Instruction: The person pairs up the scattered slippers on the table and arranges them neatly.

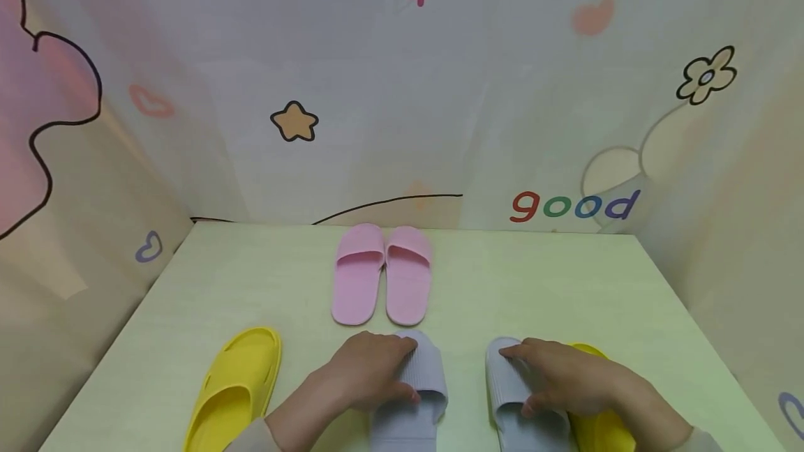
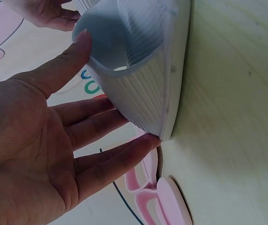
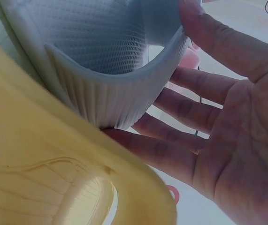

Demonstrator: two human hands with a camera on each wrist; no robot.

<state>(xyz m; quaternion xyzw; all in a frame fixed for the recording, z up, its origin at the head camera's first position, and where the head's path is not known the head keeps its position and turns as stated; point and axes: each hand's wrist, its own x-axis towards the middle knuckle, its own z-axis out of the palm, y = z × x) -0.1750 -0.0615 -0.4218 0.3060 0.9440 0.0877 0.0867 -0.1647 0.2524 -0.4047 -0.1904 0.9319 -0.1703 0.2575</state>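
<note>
Two grey slippers with ribbed straps lie on the table, some way apart. My left hand (image 1: 370, 372) is over the strap of the left grey slipper (image 1: 426, 368); its thumb is at the strap's opening and its fingers lie along the toe side, as the left wrist view shows. Likewise my right hand (image 1: 568, 375) holds the strap of the right grey slipper (image 1: 507, 379), thumb at the opening edge, fingers on the outer face. A yellow slipper (image 1: 587, 349) sits beside that slipper, partly hidden under my right hand and forearm.
A pair of pink slippers (image 1: 353, 284) stands side by side at the back of the table (image 1: 534, 284). Another yellow slipper (image 1: 241, 375) lies left of my left forearm. A printed cloth (image 1: 377, 75) hangs behind the table and along both sides.
</note>
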